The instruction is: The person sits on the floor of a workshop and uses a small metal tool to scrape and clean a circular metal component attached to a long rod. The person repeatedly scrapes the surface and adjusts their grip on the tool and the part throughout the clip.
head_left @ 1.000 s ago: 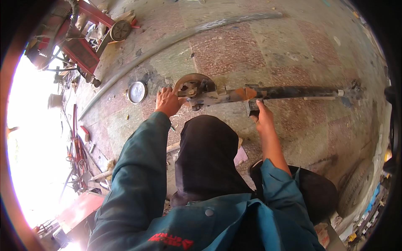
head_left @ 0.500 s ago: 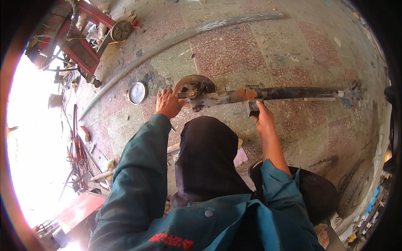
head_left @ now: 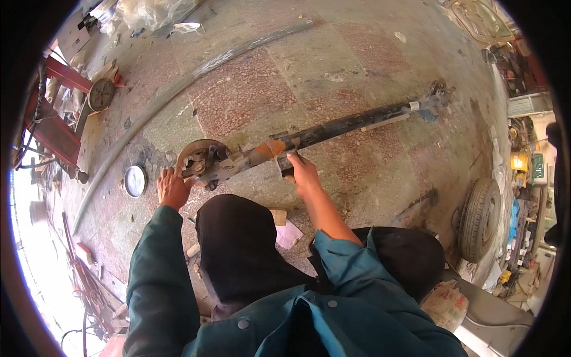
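A long dark metal beam lies diagonally on the floor, with an orange rusty band near its middle and a round brake-drum-like hub at its left end. My left hand grips the edge of that hub end, fingers curled, with the grip partly hidden. My right hand holds a dark square bracket at the middle of the beam, thumb on top. A small round metal dish lies just left of my left hand.
A long grey pipe runs beyond the beam. A red wheeled machine stands at the left, near scattered tools. A tire leans at the right, near cluttered shelving. Cardboard and pink paper lie by my knees.
My view has swung to the right, shifting the scene leftward and tilting it, with more of the right-side clutter showing. Both hands keep their places on the beam assembly.
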The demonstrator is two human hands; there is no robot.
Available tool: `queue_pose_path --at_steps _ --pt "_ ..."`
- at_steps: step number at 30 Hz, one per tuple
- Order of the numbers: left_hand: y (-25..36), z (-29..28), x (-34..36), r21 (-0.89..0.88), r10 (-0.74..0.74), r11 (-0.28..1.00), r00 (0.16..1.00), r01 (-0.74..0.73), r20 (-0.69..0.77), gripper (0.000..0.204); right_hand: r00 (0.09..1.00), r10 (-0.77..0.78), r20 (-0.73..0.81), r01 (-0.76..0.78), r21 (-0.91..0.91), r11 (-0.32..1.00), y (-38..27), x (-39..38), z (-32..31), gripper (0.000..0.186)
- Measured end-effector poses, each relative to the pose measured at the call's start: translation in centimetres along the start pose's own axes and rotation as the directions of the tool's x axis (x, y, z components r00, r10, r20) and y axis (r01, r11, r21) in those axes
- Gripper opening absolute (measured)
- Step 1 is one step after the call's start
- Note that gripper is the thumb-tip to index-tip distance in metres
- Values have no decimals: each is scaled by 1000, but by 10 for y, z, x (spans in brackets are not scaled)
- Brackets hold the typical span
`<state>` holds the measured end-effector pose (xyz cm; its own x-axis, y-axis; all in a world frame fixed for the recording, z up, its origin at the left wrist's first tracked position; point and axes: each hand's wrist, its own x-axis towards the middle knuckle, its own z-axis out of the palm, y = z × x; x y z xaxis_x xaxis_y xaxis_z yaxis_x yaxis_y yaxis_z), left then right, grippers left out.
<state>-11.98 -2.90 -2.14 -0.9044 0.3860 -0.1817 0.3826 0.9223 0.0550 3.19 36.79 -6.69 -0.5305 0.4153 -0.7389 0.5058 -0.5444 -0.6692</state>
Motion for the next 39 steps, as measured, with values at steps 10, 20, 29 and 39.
queue_pose_path --at_steps 10,20,29,39 --pt "-3 3 4 17 -21 1000 999 20 47 67 1000 -25 3 24 48 999 -2 -7 3 52" --pt "5 -3 2 -21 24 999 1000 -25 -15 58 1000 2 2 -2 41 999 -1 -1 -3 53" --pt "-1 -1 3 6 14 1000 1000 -14 -10 60 1000 4 -23 -3 20 1000 1 -1 0 56" --pt "5 -9 2 22 -21 1000 999 20 38 63 1000 21 -3 -21 9 1000 1 -1 -2 58"
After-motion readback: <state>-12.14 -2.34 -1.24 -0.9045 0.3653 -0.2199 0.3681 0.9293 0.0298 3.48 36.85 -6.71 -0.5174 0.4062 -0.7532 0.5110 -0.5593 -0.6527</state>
